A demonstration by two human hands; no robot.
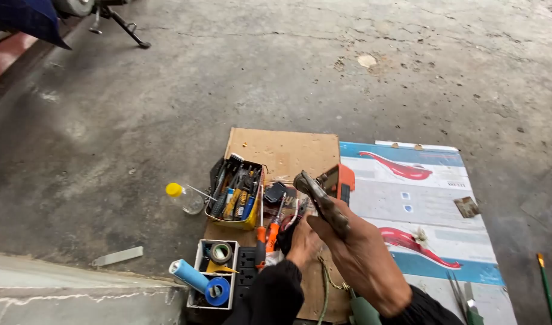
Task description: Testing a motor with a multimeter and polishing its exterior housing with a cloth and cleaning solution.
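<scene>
Right hand [363, 256] grips pliers [321, 201] over cardboard [282, 150]

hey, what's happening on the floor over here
A person crouches over cardboard on a concrete floor. Their right hand holds up a pair of pliers. The left hand reaches down among screwdrivers beside a yellow tool tray. An orange meter lies just behind.
</scene>
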